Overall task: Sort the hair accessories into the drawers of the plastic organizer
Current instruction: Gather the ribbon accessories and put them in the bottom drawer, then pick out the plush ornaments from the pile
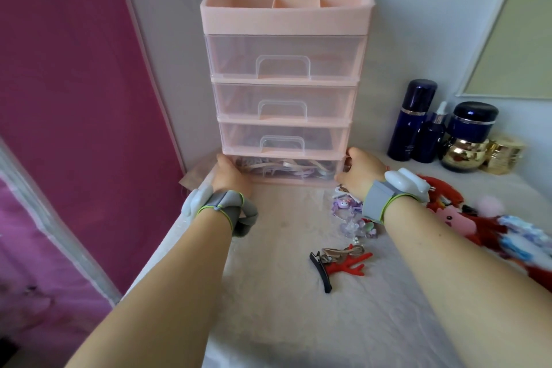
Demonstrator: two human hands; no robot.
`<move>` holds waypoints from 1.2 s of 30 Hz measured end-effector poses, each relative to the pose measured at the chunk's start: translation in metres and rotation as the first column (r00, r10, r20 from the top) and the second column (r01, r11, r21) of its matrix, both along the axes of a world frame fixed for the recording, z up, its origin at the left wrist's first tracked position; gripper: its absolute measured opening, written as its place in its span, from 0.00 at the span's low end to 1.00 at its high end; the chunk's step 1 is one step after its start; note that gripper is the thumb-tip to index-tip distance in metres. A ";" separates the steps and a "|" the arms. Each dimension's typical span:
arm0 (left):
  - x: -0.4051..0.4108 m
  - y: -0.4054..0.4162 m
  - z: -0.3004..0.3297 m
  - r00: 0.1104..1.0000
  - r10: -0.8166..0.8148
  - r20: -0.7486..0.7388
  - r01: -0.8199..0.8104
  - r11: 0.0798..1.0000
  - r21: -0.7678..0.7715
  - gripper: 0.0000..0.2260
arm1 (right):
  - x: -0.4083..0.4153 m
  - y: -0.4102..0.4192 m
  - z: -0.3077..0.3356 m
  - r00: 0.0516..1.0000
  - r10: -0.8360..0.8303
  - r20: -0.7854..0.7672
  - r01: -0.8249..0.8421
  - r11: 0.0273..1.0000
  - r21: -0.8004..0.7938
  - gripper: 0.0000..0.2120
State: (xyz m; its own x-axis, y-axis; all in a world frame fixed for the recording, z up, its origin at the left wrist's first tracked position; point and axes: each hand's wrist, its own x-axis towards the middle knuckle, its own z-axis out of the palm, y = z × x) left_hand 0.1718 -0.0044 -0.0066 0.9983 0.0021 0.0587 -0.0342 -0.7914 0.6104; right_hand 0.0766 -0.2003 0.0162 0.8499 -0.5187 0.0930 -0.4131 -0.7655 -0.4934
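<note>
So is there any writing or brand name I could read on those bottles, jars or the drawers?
None can be read.
Tall dark blue bottle: faint pale marks low on its side, too blurred to read.
Dropper bottle, blue jar, gold jars: no text visible.
Pink drawer organizer: plain, no label.

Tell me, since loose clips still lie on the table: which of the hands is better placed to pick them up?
Probably the right hand: the purple clips lie just beside its wrist. The left hand holds the organizer's far corner.
</note>
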 end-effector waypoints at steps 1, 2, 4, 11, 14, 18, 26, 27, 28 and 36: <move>-0.004 -0.001 0.002 1.000 0.003 -0.002 -0.003 1.000 -0.006 0.14 | -0.004 0.000 0.002 1.000 0.005 0.004 -0.005 1.000 -0.001 0.12; -0.007 -0.003 0.002 1.000 -0.002 -0.004 0.002 1.000 -0.022 0.14 | -0.004 0.001 0.002 1.000 0.016 0.000 -0.016 1.000 0.008 0.12; -0.014 -0.006 0.004 1.000 -0.014 0.010 0.015 0.995 -0.094 0.16 | -0.006 0.003 0.002 0.999 0.035 -0.011 -0.035 0.999 0.030 0.11; -0.026 -0.015 0.014 0.990 -0.055 -0.130 0.038 0.991 -0.130 0.21 | -0.019 0.008 0.004 0.999 0.041 0.036 -0.042 0.999 0.020 0.14; -0.040 -0.023 0.017 0.980 -0.101 -0.170 0.079 0.988 -0.130 0.24 | -0.028 0.009 0.007 0.996 0.050 0.069 -0.053 0.998 0.034 0.24; -0.062 -0.032 0.020 0.975 -0.186 -0.118 0.167 0.974 -0.154 0.22 | -0.047 0.010 0.014 0.987 0.059 0.149 -0.069 0.996 0.057 0.23; -0.103 -0.039 0.026 0.927 -0.372 0.050 0.374 0.903 -0.213 0.21 | -0.098 0.002 0.022 0.944 -0.015 0.330 -0.044 0.984 0.170 0.11; -0.109 -0.040 0.027 0.920 -0.388 0.058 0.390 0.894 -0.219 0.20 | -0.106 0.001 0.022 0.942 -0.025 0.335 -0.035 0.984 0.173 0.11; -0.112 -0.041 0.028 0.915 -0.398 0.067 0.402 0.888 -0.224 0.19 | -0.108 0.000 0.022 0.940 -0.030 0.339 -0.033 0.983 0.178 0.10; -0.157 -0.046 0.020 0.856 -0.505 0.114 0.516 0.815 -0.262 0.15 | -0.155 0.006 0.011 0.923 -0.036 0.383 -0.046 0.978 0.201 0.08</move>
